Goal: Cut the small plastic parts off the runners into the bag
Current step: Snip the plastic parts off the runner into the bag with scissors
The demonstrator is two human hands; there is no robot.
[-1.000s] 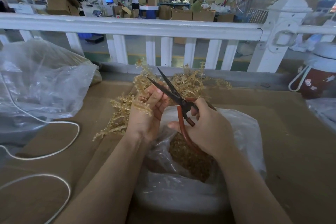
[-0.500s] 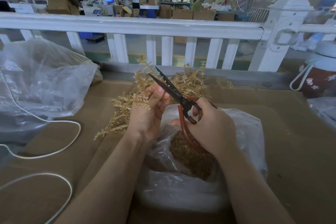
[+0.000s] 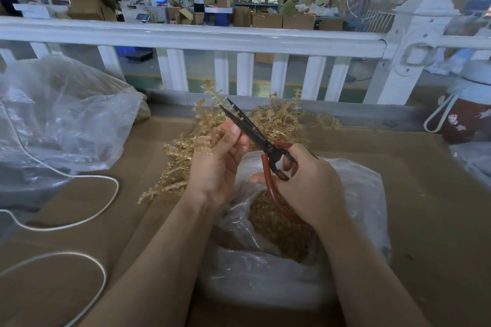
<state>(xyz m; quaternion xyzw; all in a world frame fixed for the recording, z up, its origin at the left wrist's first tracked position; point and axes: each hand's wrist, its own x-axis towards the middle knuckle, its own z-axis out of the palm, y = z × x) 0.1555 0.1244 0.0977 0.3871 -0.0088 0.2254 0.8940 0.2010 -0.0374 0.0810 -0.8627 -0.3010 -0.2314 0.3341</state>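
The runner (image 3: 206, 142) is a thin, pale amber plastic stem with short comb-like teeth of small parts along it. It stands up in front of the left hand (image 3: 220, 160), which pinches it between the thumb and the curled fingers, just above the mouth of the bag (image 3: 353, 183). The right hand (image 3: 309, 183) has its fingers curled through the red, rounded handle loops of the scissors (image 3: 255, 135). The two dark, narrow blades are nearly together and point up and to the left, with their edge against the tip of the left thumb. If a part lies between the blades, I cannot tell.

The bag is of clear, wrinkled film and sits on the counter (image 3: 425, 220) under both wrists. Its mouth is open, and inside it lies a heap of small brownish cut parts (image 3: 281, 231). Behind the hands, a loose tangled pile of runners (image 3: 276, 119) spreads toward the far edge of the brown, matte counter. To the left lie a larger crumpled clear bag (image 3: 66, 119) and a white cord (image 3: 79, 220) in loops. The counter surface to the right of the bag is flat and bare. A white railing (image 3: 212, 40) closes the far edge.
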